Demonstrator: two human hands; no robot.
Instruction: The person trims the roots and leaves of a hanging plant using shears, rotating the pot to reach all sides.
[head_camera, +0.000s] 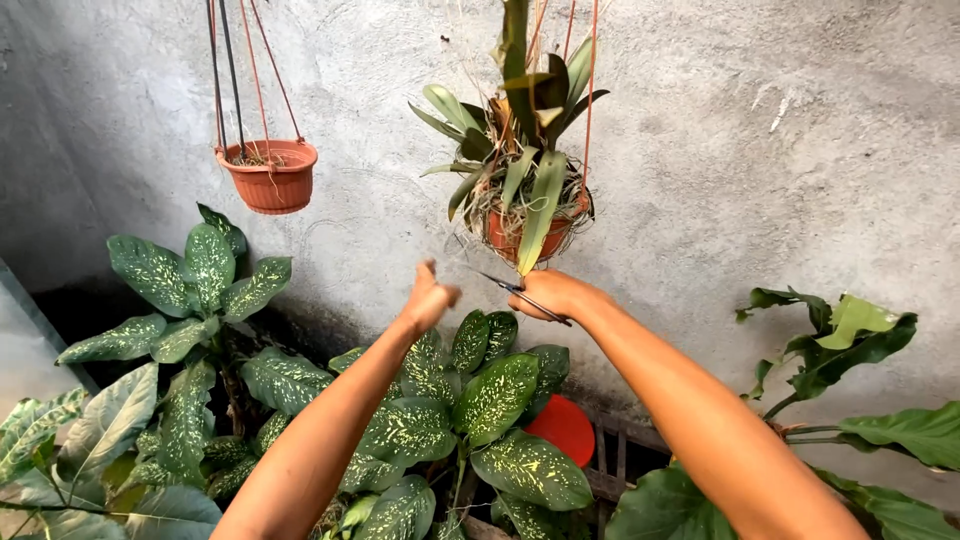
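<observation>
Just above the person's raised right hand (550, 293) hangs a terracotta-coloured pot (525, 232) on thin orange cords, crowded with long strap-like green leaves and a tangle of pale dry roots. That hand's grip is closed around a pair of scissors (520, 295), the thin blades angled up and to the left, toward the drooping leaf tips that reach down nearly to the knuckles. The scissors sit close under the plant, as they would for trimming its lower growth. Left of them and a little apart, the left hand (428, 298) is bunched, fingers pressed together with the thumb sticking up; whether it pinches a strand or nothing at all I cannot tell.

Further left and higher, a second hanging pot (268, 176) holds only dry scraps. Below both forearms spread broad speckled leaves (495, 395) of dumb-cane plants, with a red round object (565, 428) lying low among them on what looks like a slatted rack. Behind everything stands a rough grey plastered wall (760, 150), uneven and stained, and darker glossy foliage (860, 340) leans in from the right.
</observation>
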